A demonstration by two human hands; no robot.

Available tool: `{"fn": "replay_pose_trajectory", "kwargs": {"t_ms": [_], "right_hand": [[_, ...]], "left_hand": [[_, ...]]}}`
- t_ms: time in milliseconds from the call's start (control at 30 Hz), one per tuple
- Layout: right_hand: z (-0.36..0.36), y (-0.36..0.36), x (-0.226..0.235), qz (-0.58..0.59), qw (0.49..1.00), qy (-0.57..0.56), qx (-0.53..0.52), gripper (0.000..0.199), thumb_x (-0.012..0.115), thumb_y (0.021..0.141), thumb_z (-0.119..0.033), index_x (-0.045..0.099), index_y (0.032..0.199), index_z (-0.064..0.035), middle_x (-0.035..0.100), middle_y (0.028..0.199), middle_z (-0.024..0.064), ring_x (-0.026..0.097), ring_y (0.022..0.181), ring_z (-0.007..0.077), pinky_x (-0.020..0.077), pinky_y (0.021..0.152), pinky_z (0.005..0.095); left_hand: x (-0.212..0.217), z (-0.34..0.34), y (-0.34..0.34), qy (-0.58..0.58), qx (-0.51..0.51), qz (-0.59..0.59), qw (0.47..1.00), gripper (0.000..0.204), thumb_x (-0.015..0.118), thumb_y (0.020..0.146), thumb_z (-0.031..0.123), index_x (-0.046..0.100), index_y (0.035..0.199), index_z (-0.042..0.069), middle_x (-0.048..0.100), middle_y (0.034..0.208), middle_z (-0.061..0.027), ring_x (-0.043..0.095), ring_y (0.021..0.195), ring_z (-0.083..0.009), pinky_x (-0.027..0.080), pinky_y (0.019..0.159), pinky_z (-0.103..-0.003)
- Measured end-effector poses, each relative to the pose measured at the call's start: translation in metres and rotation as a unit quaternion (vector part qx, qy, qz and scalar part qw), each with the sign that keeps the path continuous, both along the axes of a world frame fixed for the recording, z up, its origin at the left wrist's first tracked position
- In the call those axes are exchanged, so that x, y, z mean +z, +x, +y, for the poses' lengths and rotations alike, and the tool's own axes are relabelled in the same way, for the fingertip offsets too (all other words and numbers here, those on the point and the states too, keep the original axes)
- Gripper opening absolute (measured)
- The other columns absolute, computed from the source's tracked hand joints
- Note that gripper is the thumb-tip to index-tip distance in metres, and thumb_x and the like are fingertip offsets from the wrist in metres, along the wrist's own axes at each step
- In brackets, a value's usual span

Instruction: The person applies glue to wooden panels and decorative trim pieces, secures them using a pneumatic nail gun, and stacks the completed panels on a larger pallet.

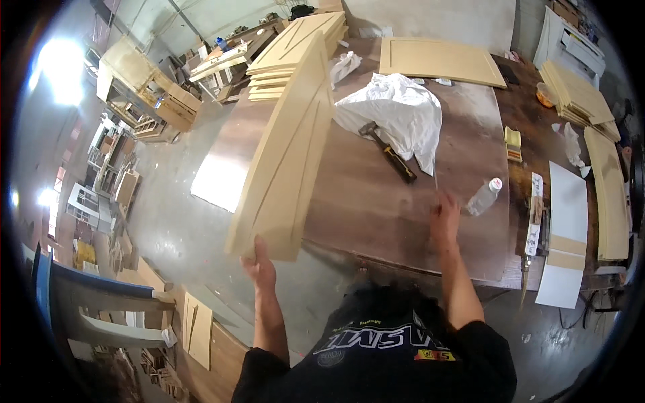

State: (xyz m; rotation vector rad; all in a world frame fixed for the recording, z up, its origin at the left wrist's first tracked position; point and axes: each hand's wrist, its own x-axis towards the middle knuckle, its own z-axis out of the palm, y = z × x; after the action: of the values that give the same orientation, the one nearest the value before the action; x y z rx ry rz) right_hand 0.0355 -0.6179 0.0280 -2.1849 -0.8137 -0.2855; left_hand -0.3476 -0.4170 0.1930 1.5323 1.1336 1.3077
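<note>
My left hand (pixel 259 267) grips the lower end of a long pale wooden panel (pixel 285 158) with slanted grooves on its face. The panel stands tilted at the table's left side, its far end up by a stack of similar panels (pixel 299 37). Over the front part of the brown-topped table (pixel 376 221), my right hand (pixel 445 218) is held with its fingers loosely apart, somewhat blurred, and nothing visible in them. A clear bottle (pixel 484 197) with a pale cap lies just right of it. Beyond that hand, a hammer (pixel 390 153) rests against a crumpled white cloth (pixel 396 111).
A flat panel (pixel 440 60) lies at the table's far edge. The dark side bench (pixel 531 121) on the right carries a yellow brush (pixel 513 144), a white board (pixel 564 235) and more panels (pixel 608 195). A blue-edged machine (pixel 101 289) stands at lower left.
</note>
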Motion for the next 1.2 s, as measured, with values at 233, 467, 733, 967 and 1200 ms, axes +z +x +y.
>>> {"fn": "replay_pose_trajectory", "kwargs": {"t_ms": [233,467,733,967,1200], "right_hand": [[0.024,-0.02,0.055,0.192,0.972,0.096,0.098,0.039,0.066,0.096,-0.022,0.063,0.132,-0.0051,0.065,0.128,0.0159,0.062,0.115,0.0293,0.0483,0.099,0.0421],[-0.032,-0.064,0.047,0.591,0.737,0.298,0.137,0.051,0.049,0.106,-0.043,0.058,0.14,-0.0054,0.068,0.125,0.0077,0.066,0.106,0.0168,0.0508,0.088,0.0307],[-0.121,-0.077,0.03,0.527,0.814,0.243,-0.033,0.034,0.058,0.104,-0.025,0.064,0.132,-0.0066,0.071,0.115,0.005,0.066,0.099,0.0114,0.0494,0.08,0.0242],[-0.207,0.02,0.008,0.287,0.917,0.203,-0.191,0.029,0.07,0.095,-0.021,0.07,0.119,-0.0045,0.075,0.098,0.0101,0.069,0.087,0.0153,0.0532,0.078,0.0303],[-0.267,0.154,-0.003,0.034,0.938,-0.041,-0.344,0.047,0.075,0.085,-0.027,0.063,0.127,-0.0081,0.065,0.122,0.0184,0.056,0.12,0.0386,0.0463,0.1,0.05]], "left_hand": [[-0.005,-0.052,0.047,0.214,-0.21,0.185,0.936,0.057,0.076,0.081,0.007,0.06,0.134,-0.004,0.064,0.13,-0.0241,0.063,0.121,-0.0375,0.049,0.103,-0.042],[-0.086,-0.103,0.076,0.323,-0.305,0.295,0.846,0.034,0.074,0.084,0.009,0.071,0.118,0.013,0.066,0.129,-0.0094,0.058,0.126,-0.0333,0.04,0.107,-0.057],[-0.137,-0.111,0.087,0.3,-0.385,0.372,0.79,0.055,0.07,0.081,0.017,0.063,0.136,0.019,0.057,0.142,-0.0092,0.048,0.136,-0.0345,0.03,0.115,-0.063],[-0.169,-0.115,0.086,0.306,-0.393,0.399,0.77,0.065,0.075,0.077,0.017,0.059,0.14,0.018,0.052,0.146,-0.0102,0.043,0.14,-0.0351,0.026,0.117,-0.061],[-0.153,-0.122,0.093,0.271,-0.413,0.455,0.741,0.067,0.076,0.075,0.017,0.058,0.139,0.017,0.05,0.147,-0.0109,0.041,0.141,-0.0368,0.026,0.118,-0.061]]}}
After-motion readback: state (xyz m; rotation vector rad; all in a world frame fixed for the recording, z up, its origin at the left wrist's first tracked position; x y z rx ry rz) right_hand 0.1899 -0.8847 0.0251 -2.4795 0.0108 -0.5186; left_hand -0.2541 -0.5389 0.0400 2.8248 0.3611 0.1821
